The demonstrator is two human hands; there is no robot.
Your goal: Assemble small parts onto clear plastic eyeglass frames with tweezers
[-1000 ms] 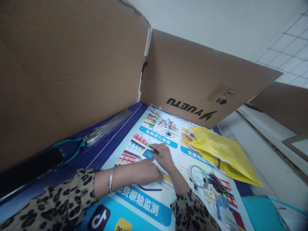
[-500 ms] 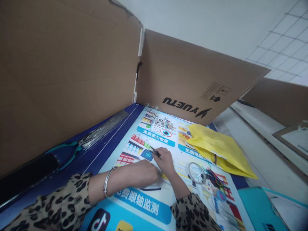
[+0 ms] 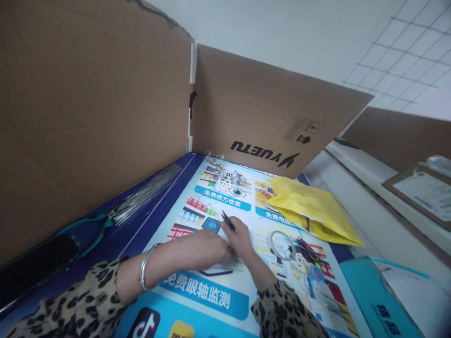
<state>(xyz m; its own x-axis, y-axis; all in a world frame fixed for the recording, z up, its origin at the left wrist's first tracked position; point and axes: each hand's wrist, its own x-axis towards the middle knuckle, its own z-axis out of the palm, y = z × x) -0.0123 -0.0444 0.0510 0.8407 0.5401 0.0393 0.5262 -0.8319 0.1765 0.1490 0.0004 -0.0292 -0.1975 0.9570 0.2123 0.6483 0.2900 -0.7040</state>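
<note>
My right hand (image 3: pixel 240 238) is closed around a dark, slim, pointed tool (image 3: pixel 228 220), whose tapered end sticks out above the thumb; its exact kind is unclear. My left hand (image 3: pixel 211 248), with a silver bangle on the wrist, is curled closed against the right. Its fingertips are turned away, and whatever they pinch is too small and hidden to name. Both hands are over a printed poster sheet (image 3: pixel 225 295). A clear round ring-shaped item (image 3: pixel 283 245) lies to the right of my right hand, beside a tangle of coloured cords (image 3: pixel 310 249).
Cardboard panels (image 3: pixel 246 103) stand at the left and back. A bundle of thin metal wires (image 3: pixel 148 195) and teal-handled pliers (image 3: pixel 91 230) lie at the left by a black object (image 3: pixel 38 263). A yellow pouch (image 3: pixel 313 206) and a teal package (image 3: pixel 373 291) are at the right.
The whole view has shifted slightly as the head turned right. Both hands stay close together; the tool in my right hand has tilted a little more upright.
</note>
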